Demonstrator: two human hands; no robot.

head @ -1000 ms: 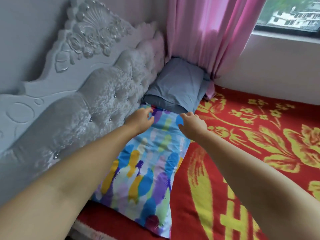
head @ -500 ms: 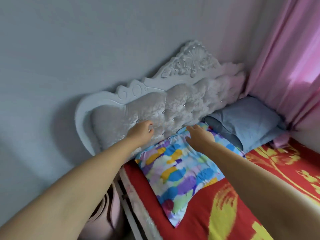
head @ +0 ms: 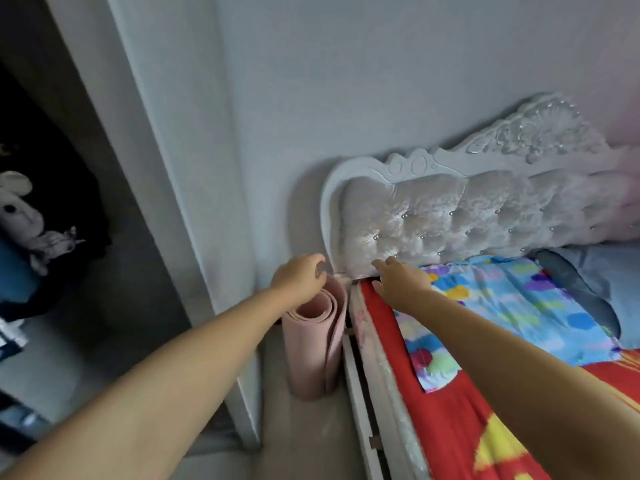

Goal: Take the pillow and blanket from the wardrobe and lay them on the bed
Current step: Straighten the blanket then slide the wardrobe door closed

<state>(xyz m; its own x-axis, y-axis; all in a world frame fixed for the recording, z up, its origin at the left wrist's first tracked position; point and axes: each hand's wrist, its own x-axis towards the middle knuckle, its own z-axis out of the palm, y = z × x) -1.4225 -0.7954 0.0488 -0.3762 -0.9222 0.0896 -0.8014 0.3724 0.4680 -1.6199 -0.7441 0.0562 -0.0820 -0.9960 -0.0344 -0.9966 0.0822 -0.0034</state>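
Observation:
A pillow [head: 519,313] in a bright multicoloured case lies flat at the head of the bed, on the red and yellow bed cover [head: 446,420]. My right hand [head: 401,282] hovers with spread fingers over the pillow's near left corner, holding nothing. My left hand [head: 299,277] hangs off the bed side, above a rolled pink mat, fingers loosely curled and empty. The dark wardrobe opening [head: 52,202] is at the far left. No blanket from the wardrobe shows clearly.
A tufted white headboard [head: 467,216] stands against the grey wall. A grey-blue pillow [head: 588,282] lies to the right of the colourful one. The rolled pink mat [head: 313,341] stands on the floor beside the bed frame. A plush toy [head: 24,216] sits inside the wardrobe.
My view has swung left from the curtain and window to the wardrobe side. Both hands have come off the pillow; the left one now hangs beyond the bed edge.

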